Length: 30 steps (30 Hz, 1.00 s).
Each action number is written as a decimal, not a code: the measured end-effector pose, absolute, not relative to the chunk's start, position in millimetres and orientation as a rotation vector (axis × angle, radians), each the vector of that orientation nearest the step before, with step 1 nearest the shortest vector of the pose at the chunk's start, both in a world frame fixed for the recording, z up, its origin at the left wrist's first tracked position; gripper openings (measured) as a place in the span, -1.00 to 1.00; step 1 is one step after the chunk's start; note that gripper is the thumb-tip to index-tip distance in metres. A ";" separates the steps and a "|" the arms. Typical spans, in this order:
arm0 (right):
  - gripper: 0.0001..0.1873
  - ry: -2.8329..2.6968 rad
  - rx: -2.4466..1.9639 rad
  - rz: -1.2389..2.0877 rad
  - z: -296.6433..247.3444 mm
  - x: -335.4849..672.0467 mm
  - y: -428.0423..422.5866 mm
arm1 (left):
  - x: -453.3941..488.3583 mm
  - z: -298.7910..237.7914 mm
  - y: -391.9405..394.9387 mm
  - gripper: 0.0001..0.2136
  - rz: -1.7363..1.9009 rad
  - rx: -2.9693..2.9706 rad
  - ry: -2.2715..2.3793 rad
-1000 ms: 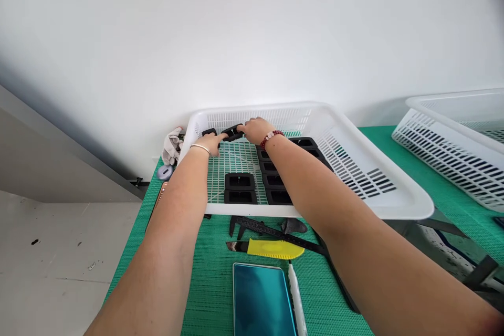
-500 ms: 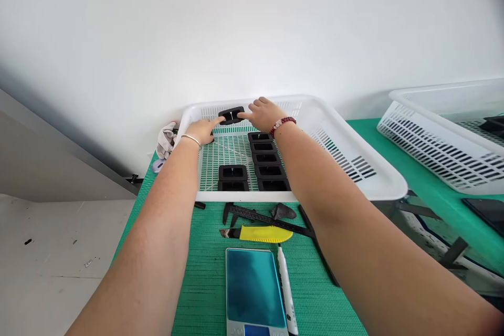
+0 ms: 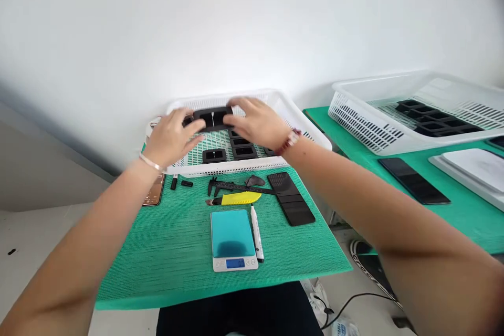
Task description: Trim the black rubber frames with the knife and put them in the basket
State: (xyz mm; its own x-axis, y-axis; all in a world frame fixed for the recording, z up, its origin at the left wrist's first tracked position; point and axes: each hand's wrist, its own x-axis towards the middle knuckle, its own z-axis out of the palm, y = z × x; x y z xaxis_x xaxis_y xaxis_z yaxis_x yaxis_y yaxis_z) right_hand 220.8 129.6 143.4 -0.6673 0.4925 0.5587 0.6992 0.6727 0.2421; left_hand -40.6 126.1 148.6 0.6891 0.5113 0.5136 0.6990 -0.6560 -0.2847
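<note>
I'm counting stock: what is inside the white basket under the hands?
The white basket holds black rectangular frames in rows on its slotted floor. The left hand and right hand grip another black frame above it. The hands cover the far rows.

A black rectangular part (image 3: pixel 212 117) is lifted over the far left of a white slotted basket (image 3: pixel 303 125), level and with its long side running left to right. It is a shallow frame with a sunken middle, where a small pale mark shows (blurred, so its detail is unclear). More black parts (image 3: pixel 241 148) of the same kind lie flat on the basket floor below it, in rows.
</note>
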 end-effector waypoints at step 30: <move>-0.64 -1.833 -0.941 -0.272 12.7 207.2 34.9 | -38.5 -11.4 39.3 -0.58 -1.565 -2.717 -1.863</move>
